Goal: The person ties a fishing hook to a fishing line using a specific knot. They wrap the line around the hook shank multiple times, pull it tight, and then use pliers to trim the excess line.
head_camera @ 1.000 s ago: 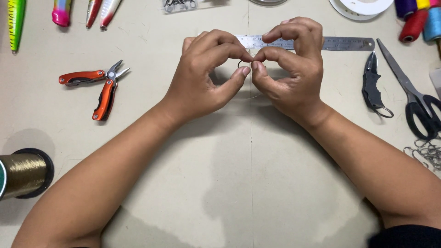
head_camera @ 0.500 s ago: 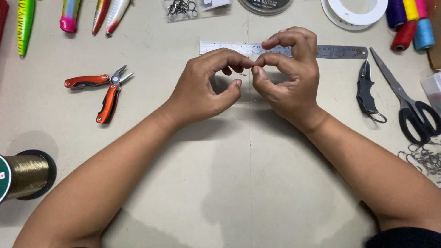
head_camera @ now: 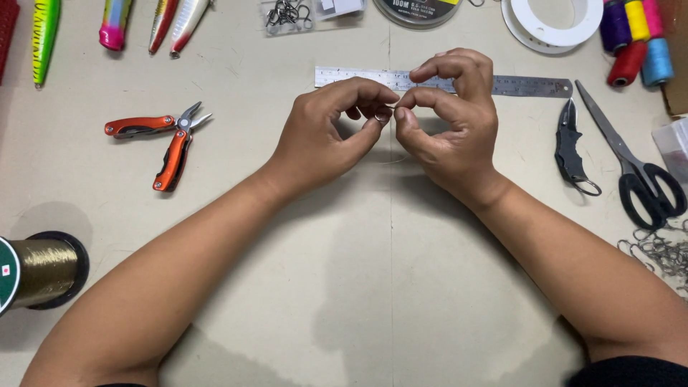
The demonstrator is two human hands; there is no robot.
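- Your left hand (head_camera: pixel 322 140) is curled, thumb and forefinger pinched narrow on a tiny metal piece (head_camera: pixel 380 117), likely a small ring or hook; too small to tell which.
- Your right hand (head_camera: pixel 448 118) meets it fingertip to fingertip, thumb and forefinger also pinched tight at the same spot; the other fingers arch above.
- The small piece sits between both pinches, just above the table (head_camera: pixel 358 287), at centre frame, a little toward 12 o'clock.
- A faint thin line (head_camera: pixel 395 160), barely visible, trails below the fingertips.
- Behind the hands at 12 o'clock: a flat steel ruler (head_camera: pixel 530 86), matte grey, partly covered by your right fingers.
- At 9 o'clock: folding pliers (head_camera: pixel 165 140), orange handles splayed, bright metal nose.
- At 3 o'clock: a dark curved folding knife (head_camera: pixel 572 147) with an end ring, then long black-handled scissors (head_camera: pixel 631 165).
- At 8 o'clock: a spool of gold-coloured line (head_camera: pixel 39 271), glossy, lying on its side.
- At 11 o'clock: glossy painted fishing lures (head_camera: pixel 115 25).
- At 1 o'clock: coloured thread spools (head_camera: pixel 634 39).
- Table surface: matte beige board, lightly scuffed.
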